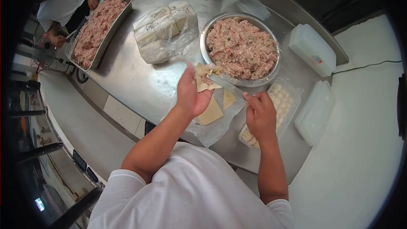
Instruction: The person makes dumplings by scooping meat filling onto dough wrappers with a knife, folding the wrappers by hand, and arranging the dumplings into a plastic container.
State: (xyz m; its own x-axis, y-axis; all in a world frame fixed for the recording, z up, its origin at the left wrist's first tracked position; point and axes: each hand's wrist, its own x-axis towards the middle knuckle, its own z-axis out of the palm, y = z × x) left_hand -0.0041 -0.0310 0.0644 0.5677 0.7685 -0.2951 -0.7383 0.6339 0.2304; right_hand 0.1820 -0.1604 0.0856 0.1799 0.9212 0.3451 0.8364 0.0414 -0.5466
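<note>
My left hand (190,92) cups a pale dumpling wrapper (201,85) with some meat filling on it, thumb raised. My right hand (260,112) grips a flat metal spreader (231,88), and its blade end touches the filling in the wrapper. Just beyond both hands stands a round steel bowl (204,53) heaped with minced meat (241,47) flecked with green. Below my left hand, a stack of square wrappers (210,113) and a separate wrapper piece (229,99) lie on a plastic sheet (212,134). Beside my right hand, a clear tray (291,114) holds rows of dumplings (280,101).
A bagged, hand-labelled package (163,29) lies left of the bowl. A long metal pan (111,38) of minced meat stands farther left, near another person's hand (58,41). Two plastic containers (313,50) (316,112) line the right side, by the wall.
</note>
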